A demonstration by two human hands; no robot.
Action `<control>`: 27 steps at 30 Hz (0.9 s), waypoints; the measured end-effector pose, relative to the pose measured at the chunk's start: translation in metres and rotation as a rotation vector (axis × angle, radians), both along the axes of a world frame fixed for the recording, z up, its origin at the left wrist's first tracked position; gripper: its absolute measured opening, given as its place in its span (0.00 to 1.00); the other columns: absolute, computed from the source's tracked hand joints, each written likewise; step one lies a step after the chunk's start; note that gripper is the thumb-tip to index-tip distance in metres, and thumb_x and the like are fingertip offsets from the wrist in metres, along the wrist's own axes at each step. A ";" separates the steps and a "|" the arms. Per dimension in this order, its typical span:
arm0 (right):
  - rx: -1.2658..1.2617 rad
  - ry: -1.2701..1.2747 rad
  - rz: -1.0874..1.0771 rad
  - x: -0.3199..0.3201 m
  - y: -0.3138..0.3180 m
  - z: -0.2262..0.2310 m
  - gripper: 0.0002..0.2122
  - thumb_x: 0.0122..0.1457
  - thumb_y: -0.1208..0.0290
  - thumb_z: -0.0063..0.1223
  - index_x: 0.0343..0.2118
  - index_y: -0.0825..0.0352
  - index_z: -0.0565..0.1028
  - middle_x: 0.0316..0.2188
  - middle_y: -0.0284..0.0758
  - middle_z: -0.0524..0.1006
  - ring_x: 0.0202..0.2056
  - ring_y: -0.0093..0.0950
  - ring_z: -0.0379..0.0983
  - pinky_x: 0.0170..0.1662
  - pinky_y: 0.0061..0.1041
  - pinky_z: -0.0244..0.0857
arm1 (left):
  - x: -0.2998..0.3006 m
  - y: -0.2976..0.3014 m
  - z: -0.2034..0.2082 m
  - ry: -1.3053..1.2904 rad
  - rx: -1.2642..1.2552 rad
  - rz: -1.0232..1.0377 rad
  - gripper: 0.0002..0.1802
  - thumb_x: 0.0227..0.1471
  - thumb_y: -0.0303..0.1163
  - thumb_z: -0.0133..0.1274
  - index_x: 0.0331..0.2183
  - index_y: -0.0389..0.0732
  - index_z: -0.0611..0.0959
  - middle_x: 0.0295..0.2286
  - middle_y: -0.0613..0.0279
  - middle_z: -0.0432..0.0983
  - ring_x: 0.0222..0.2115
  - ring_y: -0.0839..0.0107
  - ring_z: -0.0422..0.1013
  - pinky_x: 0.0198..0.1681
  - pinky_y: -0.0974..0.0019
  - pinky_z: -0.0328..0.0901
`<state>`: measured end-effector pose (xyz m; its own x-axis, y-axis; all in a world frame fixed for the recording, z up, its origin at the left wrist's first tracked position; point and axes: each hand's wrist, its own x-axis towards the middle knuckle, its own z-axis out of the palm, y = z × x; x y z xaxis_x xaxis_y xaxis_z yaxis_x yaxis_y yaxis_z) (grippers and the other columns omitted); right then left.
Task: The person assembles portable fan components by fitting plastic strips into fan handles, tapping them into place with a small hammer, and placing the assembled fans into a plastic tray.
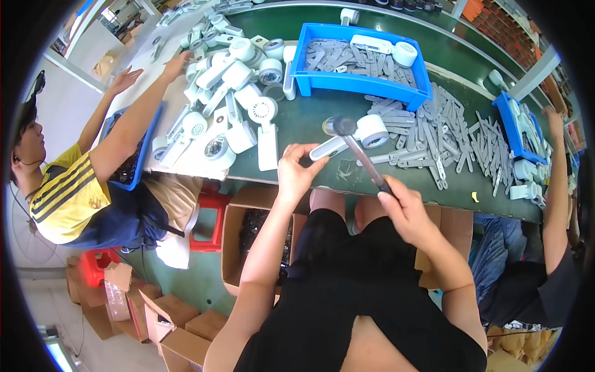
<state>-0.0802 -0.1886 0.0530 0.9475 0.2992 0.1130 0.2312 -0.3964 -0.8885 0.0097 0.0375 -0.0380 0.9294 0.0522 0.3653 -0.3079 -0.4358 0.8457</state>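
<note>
My left hand (299, 171) pinches the handle end of a white device (373, 131) that looks like a handheld fan. It lies on the green worktop with its round head to the right. My right hand (406, 209) is wrapped around the black grip of a hammer (365, 160) with a metal shaft. The hammer's round head is over the device's handle and hides part of it; whether they touch I cannot tell. Right of the device, grey flat strips (427, 133) lie in a loose heap.
A blue bin (365, 90) of grey strips stands ahead, with a white device on top. Many white devices (238, 74) are piled at left. A person in yellow (68, 192) reaches there; another person's arm (556, 167) is at right. An open carton (232, 248) sits below the worktop.
</note>
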 end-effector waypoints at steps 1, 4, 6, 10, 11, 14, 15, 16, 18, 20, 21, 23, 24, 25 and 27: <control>0.002 -0.056 -0.006 0.001 0.000 -0.015 0.13 0.61 0.71 0.45 0.45 0.73 0.67 0.22 0.49 0.72 0.25 0.47 0.71 0.30 0.34 0.64 | 0.001 -0.002 0.001 0.005 0.008 0.002 0.15 0.35 0.28 0.66 0.31 0.37 0.83 0.27 0.57 0.75 0.30 0.65 0.71 0.36 0.65 0.66; -0.091 -0.001 0.073 0.006 0.001 -0.030 0.13 0.61 0.72 0.45 0.46 0.73 0.66 0.23 0.49 0.71 0.25 0.48 0.70 0.30 0.34 0.64 | -0.004 0.000 0.000 0.014 0.055 -0.003 0.15 0.34 0.29 0.66 0.29 0.36 0.82 0.26 0.57 0.74 0.29 0.63 0.70 0.35 0.65 0.66; -0.029 0.008 0.068 0.002 0.006 -0.020 0.13 0.61 0.72 0.45 0.45 0.73 0.66 0.26 0.51 0.72 0.27 0.49 0.70 0.31 0.35 0.64 | -0.003 -0.001 0.004 -0.002 0.077 0.015 0.14 0.34 0.28 0.66 0.27 0.35 0.80 0.26 0.56 0.74 0.29 0.62 0.70 0.34 0.63 0.65; -0.034 0.091 0.088 0.006 0.002 -0.030 0.12 0.61 0.70 0.45 0.44 0.73 0.67 0.25 0.50 0.72 0.27 0.47 0.71 0.31 0.33 0.64 | -0.003 -0.002 0.002 -0.063 0.104 0.038 0.14 0.35 0.28 0.66 0.27 0.36 0.79 0.26 0.56 0.73 0.28 0.61 0.70 0.34 0.63 0.66; -0.061 0.087 0.093 0.009 0.000 -0.028 0.12 0.61 0.70 0.45 0.44 0.72 0.68 0.25 0.49 0.72 0.27 0.46 0.71 0.31 0.32 0.65 | -0.010 -0.002 -0.001 -0.071 0.080 0.025 0.13 0.35 0.27 0.65 0.27 0.37 0.79 0.26 0.56 0.73 0.30 0.60 0.70 0.35 0.62 0.66; -0.039 -0.095 -0.072 0.000 -0.026 -0.045 0.13 0.61 0.71 0.47 0.46 0.71 0.69 0.18 0.37 0.72 0.20 0.26 0.70 0.26 0.24 0.63 | -0.015 -0.008 -0.005 -0.280 0.180 0.090 0.15 0.33 0.24 0.65 0.29 0.39 0.79 0.28 0.59 0.73 0.33 0.60 0.68 0.38 0.62 0.64; 0.041 0.031 -0.115 -0.003 -0.032 -0.045 0.13 0.60 0.72 0.47 0.47 0.71 0.70 0.17 0.34 0.70 0.19 0.23 0.67 0.25 0.22 0.61 | -0.016 -0.008 -0.007 -0.275 0.176 0.102 0.15 0.33 0.24 0.65 0.29 0.39 0.79 0.28 0.59 0.73 0.33 0.60 0.68 0.38 0.62 0.64; 0.122 0.160 -0.162 -0.008 -0.036 -0.044 0.14 0.60 0.73 0.47 0.47 0.71 0.70 0.16 0.31 0.68 0.18 0.19 0.64 0.23 0.20 0.59 | -0.018 -0.008 -0.009 -0.385 0.269 0.140 0.16 0.32 0.23 0.65 0.30 0.40 0.79 0.29 0.60 0.73 0.33 0.60 0.68 0.38 0.62 0.63; 0.178 0.194 -0.172 -0.016 -0.042 -0.052 0.14 0.60 0.74 0.47 0.47 0.72 0.70 0.15 0.28 0.65 0.18 0.16 0.61 0.23 0.19 0.58 | -0.022 -0.007 -0.014 -0.519 0.394 0.180 0.22 0.28 0.22 0.66 0.32 0.44 0.79 0.32 0.64 0.74 0.33 0.62 0.68 0.39 0.61 0.63; 0.012 0.083 -0.172 -0.020 -0.046 -0.057 0.13 0.60 0.74 0.48 0.47 0.72 0.70 0.15 0.28 0.66 0.18 0.17 0.62 0.23 0.19 0.58 | -0.022 -0.007 -0.016 -0.528 0.422 0.188 0.22 0.28 0.23 0.66 0.33 0.44 0.79 0.32 0.65 0.74 0.34 0.62 0.68 0.40 0.61 0.62; 0.009 0.102 -0.157 -0.022 -0.046 -0.056 0.13 0.60 0.74 0.48 0.47 0.72 0.70 0.16 0.29 0.66 0.18 0.18 0.63 0.24 0.19 0.59 | -0.022 -0.008 -0.016 -0.542 0.454 0.194 0.22 0.28 0.23 0.66 0.33 0.45 0.79 0.32 0.66 0.74 0.35 0.63 0.67 0.40 0.61 0.62; 0.002 0.092 -0.150 -0.024 -0.046 -0.058 0.13 0.60 0.73 0.48 0.46 0.72 0.70 0.17 0.30 0.67 0.19 0.19 0.63 0.24 0.19 0.59 | -0.022 -0.008 -0.017 -0.544 0.471 0.187 0.23 0.28 0.24 0.66 0.33 0.45 0.79 0.33 0.67 0.74 0.35 0.63 0.67 0.40 0.61 0.62; -0.003 0.080 -0.143 -0.025 -0.045 -0.060 0.13 0.59 0.73 0.48 0.46 0.72 0.70 0.17 0.31 0.67 0.19 0.19 0.64 0.24 0.20 0.59 | -0.022 -0.008 -0.017 -0.548 0.489 0.182 0.23 0.27 0.25 0.66 0.33 0.46 0.80 0.33 0.68 0.74 0.36 0.64 0.67 0.41 0.61 0.61; -0.002 0.080 -0.144 -0.024 -0.044 -0.061 0.13 0.59 0.73 0.48 0.46 0.72 0.70 0.17 0.31 0.67 0.19 0.19 0.64 0.24 0.20 0.59 | -0.021 -0.008 -0.018 -0.548 0.490 0.180 0.23 0.27 0.25 0.66 0.33 0.46 0.80 0.33 0.68 0.74 0.36 0.64 0.67 0.41 0.61 0.61; 0.016 0.053 -0.141 -0.022 -0.041 -0.061 0.13 0.59 0.73 0.49 0.46 0.72 0.70 0.18 0.31 0.67 0.19 0.20 0.63 0.25 0.21 0.59 | -0.022 -0.008 -0.018 -0.557 0.504 0.190 0.23 0.28 0.25 0.66 0.34 0.47 0.80 0.34 0.69 0.74 0.36 0.64 0.67 0.40 0.62 0.61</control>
<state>-0.1019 -0.2300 -0.0085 0.9847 0.1613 0.0653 0.1266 -0.4069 -0.9046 -0.0124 0.0296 -0.0564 0.5937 -0.1040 0.7979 -0.5111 -0.8146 0.2741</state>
